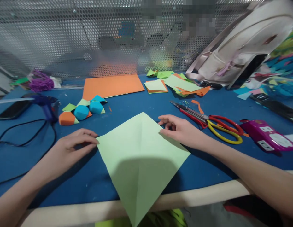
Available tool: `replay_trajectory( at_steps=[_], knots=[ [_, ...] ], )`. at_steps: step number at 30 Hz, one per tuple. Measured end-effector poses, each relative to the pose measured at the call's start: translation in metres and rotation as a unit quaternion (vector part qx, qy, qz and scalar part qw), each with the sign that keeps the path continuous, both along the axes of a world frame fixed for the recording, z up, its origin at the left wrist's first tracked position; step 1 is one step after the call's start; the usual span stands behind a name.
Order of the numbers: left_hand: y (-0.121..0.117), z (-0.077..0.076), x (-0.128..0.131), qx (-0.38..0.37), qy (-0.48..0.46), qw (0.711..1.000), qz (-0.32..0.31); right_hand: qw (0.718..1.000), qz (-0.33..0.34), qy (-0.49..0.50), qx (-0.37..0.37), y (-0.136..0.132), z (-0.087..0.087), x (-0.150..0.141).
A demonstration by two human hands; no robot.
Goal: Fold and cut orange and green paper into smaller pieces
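A light green square of paper [139,157] lies like a diamond on the blue table top [89,176], with a crease down its middle and its near corner hanging over the table's front edge. My left hand [74,143] rests at the paper's left corner, fingers curled and pinched against that corner. My right hand [180,129] sits at the paper's upper right edge, its fingertips pressed on the paper, fingers bent together.
Red and yellow scissors [208,121] lie right of my right hand, with a magenta device [266,135] beyond. Folded orange and blue paper shapes [82,112], a glue gun [48,105], an orange sheet [112,85], paper scraps [174,83], a phone [12,108] and a bag [243,44] surround.
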State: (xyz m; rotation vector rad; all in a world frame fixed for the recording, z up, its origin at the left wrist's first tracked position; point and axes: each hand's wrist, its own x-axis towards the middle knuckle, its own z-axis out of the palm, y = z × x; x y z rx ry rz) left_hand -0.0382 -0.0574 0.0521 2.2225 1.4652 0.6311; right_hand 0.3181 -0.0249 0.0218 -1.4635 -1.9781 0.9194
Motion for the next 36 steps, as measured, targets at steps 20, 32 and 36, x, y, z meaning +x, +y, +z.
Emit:
replay_trajectory(
  at_steps=[20, 32, 36],
  knots=[
    [0.013, -0.011, 0.027, -0.12, -0.247, 0.933, 0.234, 0.974, -0.057, 0.188, -0.11, 0.0, -0.009, -0.013],
    [0.013, -0.023, 0.033, -0.196, -0.375, 0.894, 0.149, 0.955, -0.068, 0.281, -0.059, 0.008, -0.011, -0.015],
    [0.011, -0.025, 0.033, -0.139, -0.341, 0.923, 0.113, 0.969, -0.045, 0.221, -0.102, 0.007, -0.012, -0.015]
  ],
)
